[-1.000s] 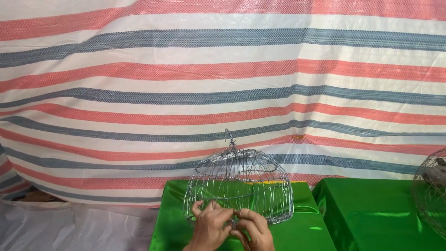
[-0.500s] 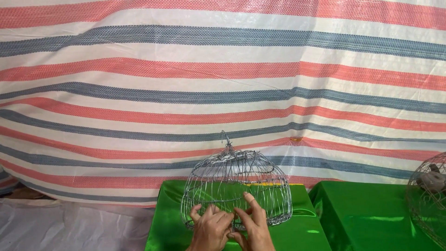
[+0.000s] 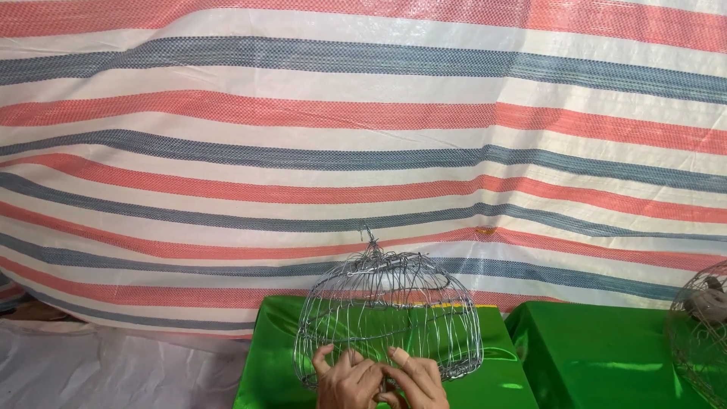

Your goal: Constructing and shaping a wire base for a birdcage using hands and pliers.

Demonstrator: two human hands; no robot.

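Left hand [image 3: 347, 379] and right hand [image 3: 415, 381] pressed together at bottom centre, fingers spread and curled against the lower front wires of a cage [image 3: 388, 318]. Both in contact with the wire; whether either is fully clamped on a strand, cannot tell, since the fingertips overlap and the wrists run out of view.

Cage: dome of thin silver wire, upright, directly above and behind the hands, resting on a green desk [image 3: 273, 356]. Twisted wire tip at the crown. Open mesh, see-through; nothing seen inside. Short yellow strip visible through the wires at the far right edge of the dome, kind not discernible.

Well right of the hands: second green desk [image 3: 598, 356], apart from the first by a narrow gap. At its far right edge, part of a second wire cage [image 3: 700, 333], cut off by the frame, with a grey lump in its upper part, too indistinct to identify.

Behind everything: striped tarp [image 3: 363, 129], white with red and blue-grey bands, hanging as backdrop. Left of and below the hands: pale sheet [image 3: 113, 371] on the ground beside the desk.
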